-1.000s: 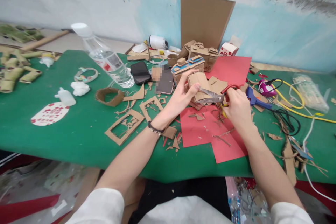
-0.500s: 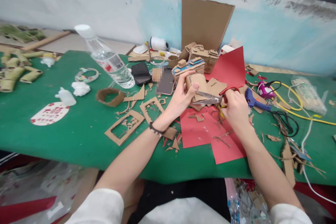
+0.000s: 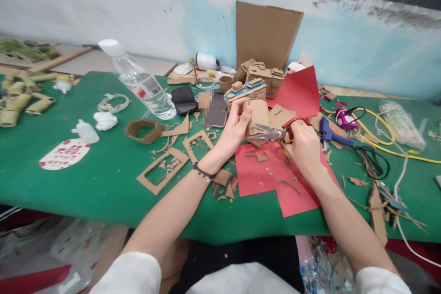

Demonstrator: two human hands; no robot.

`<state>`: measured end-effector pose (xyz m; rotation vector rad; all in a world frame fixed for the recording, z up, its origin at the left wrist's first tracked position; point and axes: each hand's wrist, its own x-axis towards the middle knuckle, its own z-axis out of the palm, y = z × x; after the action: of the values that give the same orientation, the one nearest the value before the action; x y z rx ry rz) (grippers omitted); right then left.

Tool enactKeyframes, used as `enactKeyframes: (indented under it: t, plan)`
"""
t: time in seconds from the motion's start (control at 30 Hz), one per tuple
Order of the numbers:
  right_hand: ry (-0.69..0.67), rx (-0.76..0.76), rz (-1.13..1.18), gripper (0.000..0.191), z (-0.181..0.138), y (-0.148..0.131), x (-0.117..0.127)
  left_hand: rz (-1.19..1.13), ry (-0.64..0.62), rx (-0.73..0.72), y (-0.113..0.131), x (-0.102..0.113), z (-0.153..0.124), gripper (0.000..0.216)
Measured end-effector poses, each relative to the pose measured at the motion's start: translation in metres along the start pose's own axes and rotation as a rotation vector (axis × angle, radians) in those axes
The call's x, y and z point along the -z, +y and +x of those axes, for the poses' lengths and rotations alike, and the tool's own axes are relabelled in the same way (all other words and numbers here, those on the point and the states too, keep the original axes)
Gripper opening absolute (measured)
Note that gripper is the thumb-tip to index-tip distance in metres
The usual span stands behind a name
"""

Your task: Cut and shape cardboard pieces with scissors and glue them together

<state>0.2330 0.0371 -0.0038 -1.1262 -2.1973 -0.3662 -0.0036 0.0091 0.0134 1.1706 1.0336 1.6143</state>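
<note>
My left hand (image 3: 236,129) is closed on a curved piece of brown cardboard (image 3: 260,112), thumb on its near face. My right hand (image 3: 303,144) grips the red handles of a pair of scissors (image 3: 272,133). Their metal blades point left and lie against the lower edge of the cardboard; whether they bite into it I cannot tell. Beneath both hands are red paper sheets (image 3: 255,183) strewn with cardboard scraps. Just behind the held piece sits a cardboard model with a blue top (image 3: 246,91).
A water bottle (image 3: 148,87), a black phone (image 3: 185,99) and a cardboard ring (image 3: 144,131) stand left of my hands. Cut-out cardboard frames (image 3: 162,171) lie nearer. To the right are a blue glue gun (image 3: 332,133), a purple plug (image 3: 346,119) and yellow cable (image 3: 382,142).
The scissors and my right hand have shifted slightly left and down along the cardboard. The whole view has tilted a little; my left hand keeps its hold.
</note>
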Motion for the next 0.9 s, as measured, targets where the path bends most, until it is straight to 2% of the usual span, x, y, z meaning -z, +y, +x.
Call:
enactKeyframes:
  t: [0.1, 0.37, 0.63, 0.77, 0.9]
  plan:
    - [-0.025, -0.028, 0.004, 0.019, 0.001, 0.001, 0.002, -0.017, -0.005, 0.009, -0.002, -0.002, 0.000, 0.069]
    - [-0.037, 0.040, -0.073, 0.027, 0.005, -0.004, 0.006, -0.079, 0.009, 0.066, -0.001, -0.005, -0.002, 0.073]
    - [-0.045, 0.040, -0.015, 0.021, 0.002, 0.005, 0.001, -0.004, -0.018, -0.007, -0.011, -0.004, -0.002, 0.069]
    - [-0.013, 0.016, 0.016, 0.019, 0.003, 0.007, 0.001, -0.057, -0.112, 0.160, -0.001, -0.008, -0.009, 0.072]
    - [-0.036, -0.022, 0.079, 0.015, 0.006, 0.009, 0.003, -0.169, -0.196, 0.260, 0.013, -0.007, -0.011, 0.060]
